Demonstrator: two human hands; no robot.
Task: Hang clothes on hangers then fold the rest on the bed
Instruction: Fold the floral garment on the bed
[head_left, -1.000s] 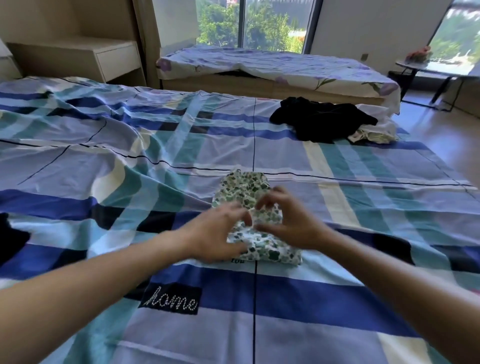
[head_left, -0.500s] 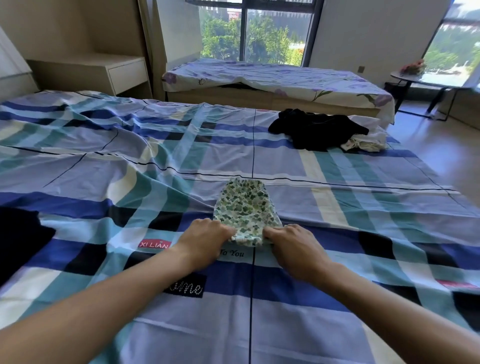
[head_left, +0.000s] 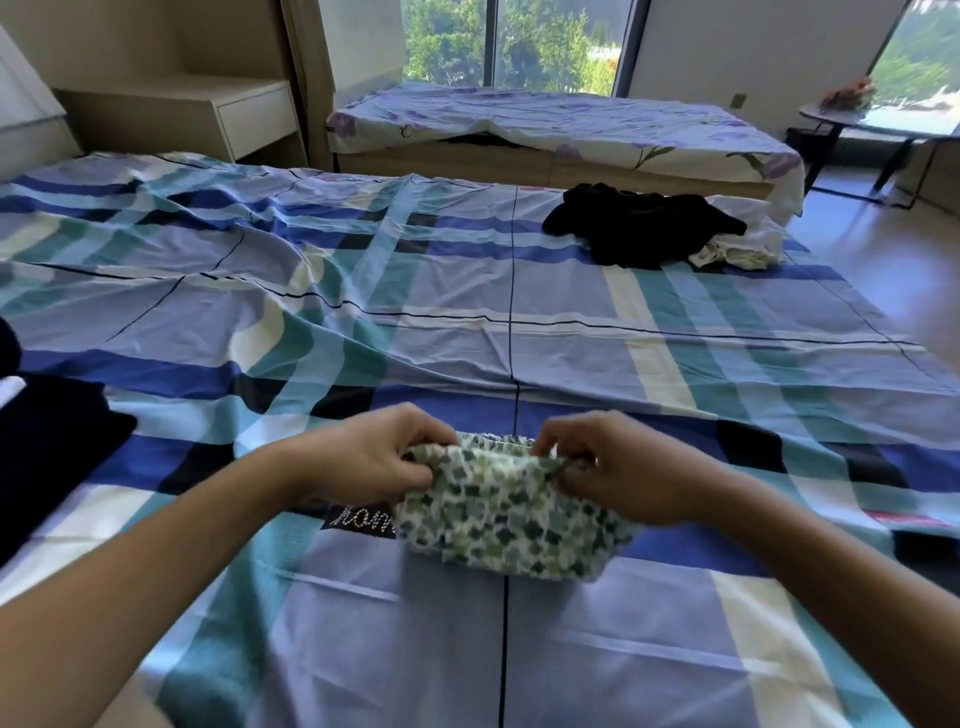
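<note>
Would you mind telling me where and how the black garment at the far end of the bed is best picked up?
Probably pinch a raised fold near the middle of the black garment, coming from above on its left side. It lies crumpled in a heap with no flat edge showing, and its right side lies against the white cloth.

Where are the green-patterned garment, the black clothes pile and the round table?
green-patterned garment (head_left: 498, 519), head view, fabric middle.
black clothes pile (head_left: 639, 226), head view, heap centre.
round table (head_left: 826, 115), head view, tabletop edge.
</note>
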